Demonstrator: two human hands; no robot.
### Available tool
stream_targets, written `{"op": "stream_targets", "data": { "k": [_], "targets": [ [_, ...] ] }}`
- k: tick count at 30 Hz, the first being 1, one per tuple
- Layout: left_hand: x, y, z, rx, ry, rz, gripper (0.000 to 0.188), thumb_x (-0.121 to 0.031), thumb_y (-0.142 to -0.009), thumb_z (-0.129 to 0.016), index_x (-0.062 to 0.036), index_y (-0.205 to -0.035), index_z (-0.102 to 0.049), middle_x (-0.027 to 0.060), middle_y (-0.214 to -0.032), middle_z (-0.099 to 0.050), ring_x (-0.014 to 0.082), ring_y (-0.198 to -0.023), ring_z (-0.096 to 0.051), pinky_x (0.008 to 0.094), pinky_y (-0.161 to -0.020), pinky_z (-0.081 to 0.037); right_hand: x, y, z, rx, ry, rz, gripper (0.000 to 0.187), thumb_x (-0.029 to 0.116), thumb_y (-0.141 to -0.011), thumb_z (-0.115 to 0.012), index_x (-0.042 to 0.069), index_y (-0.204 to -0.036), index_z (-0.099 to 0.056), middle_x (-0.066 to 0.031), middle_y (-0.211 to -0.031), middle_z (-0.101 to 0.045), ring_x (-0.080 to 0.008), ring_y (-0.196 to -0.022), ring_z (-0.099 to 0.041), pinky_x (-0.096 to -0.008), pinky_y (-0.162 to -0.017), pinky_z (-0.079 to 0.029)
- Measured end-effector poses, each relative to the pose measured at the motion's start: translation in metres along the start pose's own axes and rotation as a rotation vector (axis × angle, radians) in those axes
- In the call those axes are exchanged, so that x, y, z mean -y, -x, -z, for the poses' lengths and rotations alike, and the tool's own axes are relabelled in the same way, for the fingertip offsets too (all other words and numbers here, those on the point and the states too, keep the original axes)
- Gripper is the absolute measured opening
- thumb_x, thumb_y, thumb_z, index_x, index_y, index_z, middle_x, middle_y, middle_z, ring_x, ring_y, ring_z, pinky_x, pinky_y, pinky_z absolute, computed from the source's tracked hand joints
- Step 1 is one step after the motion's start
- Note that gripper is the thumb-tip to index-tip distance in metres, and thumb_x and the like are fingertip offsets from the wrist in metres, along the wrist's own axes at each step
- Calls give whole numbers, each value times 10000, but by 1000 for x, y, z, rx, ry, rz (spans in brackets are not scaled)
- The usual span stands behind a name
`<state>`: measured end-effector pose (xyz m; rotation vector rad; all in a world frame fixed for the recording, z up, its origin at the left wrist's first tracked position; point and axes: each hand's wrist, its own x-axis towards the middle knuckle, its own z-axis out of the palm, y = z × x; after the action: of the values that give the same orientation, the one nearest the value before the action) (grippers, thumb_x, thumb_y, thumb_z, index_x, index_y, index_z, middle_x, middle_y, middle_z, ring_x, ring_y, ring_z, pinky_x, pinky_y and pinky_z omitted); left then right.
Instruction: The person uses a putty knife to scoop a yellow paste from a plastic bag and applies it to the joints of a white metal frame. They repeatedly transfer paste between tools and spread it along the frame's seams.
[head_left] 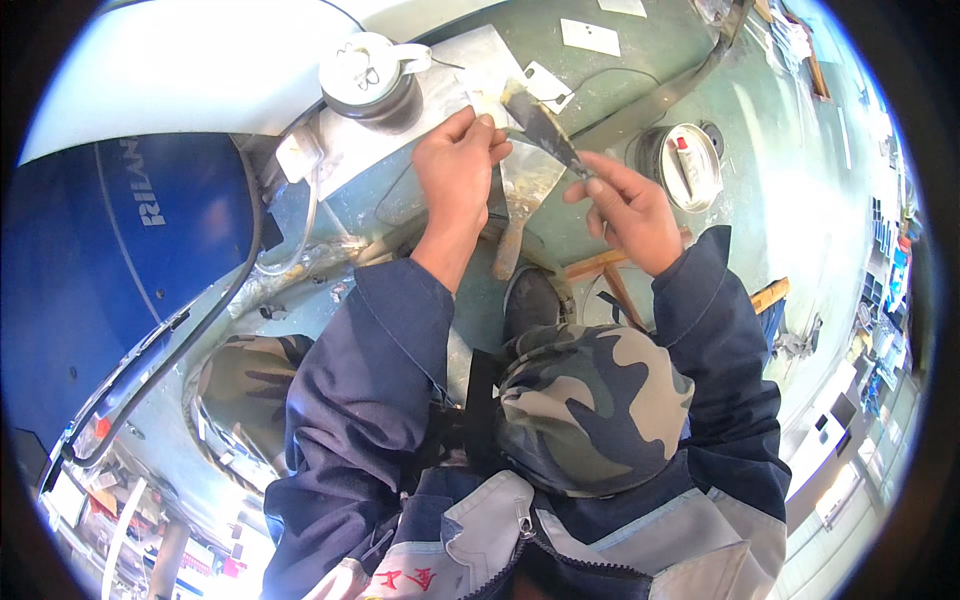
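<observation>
My right hand point(630, 210) is closed around the handle of a putty knife point(545, 125), whose dark, yellow-smeared blade points up and to the left. My left hand point(460, 165) is closed in a pinch beside the blade. What its fingertips hold, if anything, is too small to make out. Below the blade, between my hands, is a second scraper point(530, 188) with a stained, wide blade and its handle pointing toward me. Whether my left hand touches it I cannot tell. Past my left hand lies a smeared pale board point(465, 65).
A dark pot with a white lid point(365, 75) stands on the board. To the right, a round tin point(655, 160) holds a red-capped tube point(688, 160). White plates point(590, 37) lie further off. A blue machine point(170, 220) stands at left; wooden legs point(600, 265) are near my knee.
</observation>
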<state>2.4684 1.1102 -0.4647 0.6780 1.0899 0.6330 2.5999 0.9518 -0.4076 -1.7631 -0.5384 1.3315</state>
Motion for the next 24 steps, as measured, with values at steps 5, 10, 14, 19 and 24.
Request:
{"op": "stream_targets", "data": {
  "k": [5,10,14,19,24],
  "targets": [
    [-3,1,-2,18,8,80,292,-30,-964,-648,129,-1208,-624,121,-964,-689,172,-820,-675,311,-751,-627,1,2,-8,-19,152,74,386,85,-1038,-520,46,-1418,-577,-31,-961,-701,-51,-711,-537,-214,-643,-460],
    [-1,3,-2,23,44,70,271,-13,-960,-630,144,-1180,-636,148,-952,-694,178,-796,-679,300,-728,-613,-2,3,-9,-11,309,205,402,38,-1003,-526,30,-1400,-591,-60,-902,-697,-107,-828,-589,-270,-811,-501],
    [-4,1,-2,42,77,71,288,1,-953,-630,162,-1192,-627,157,-933,-693,184,-771,-676,296,-703,-606,2,5,-9,14,365,210,411,36,-995,-532,25,-1402,-586,-66,-884,-689,-121,-849,-593,-280,-842,-497],
    [-3,2,-2,66,109,62,284,-10,-953,-647,154,-1186,-638,153,-940,-691,176,-769,-672,293,-694,-602,-12,-1,1,-9,411,225,403,115,-1042,-534,55,-1440,-566,17,-924,-654,-43,-719,-466,-216,-673,-441],
    [-10,8,-4,180,67,34,312,-27,-960,-653,136,-1224,-617,140,-955,-680,175,-785,-667,297,-719,-604,-7,-1,1,-98,410,207,374,100,-1035,-511,19,-1391,-597,-34,-867,-672,-85,-763,-547,-246,-748,-481]
  ]
}}
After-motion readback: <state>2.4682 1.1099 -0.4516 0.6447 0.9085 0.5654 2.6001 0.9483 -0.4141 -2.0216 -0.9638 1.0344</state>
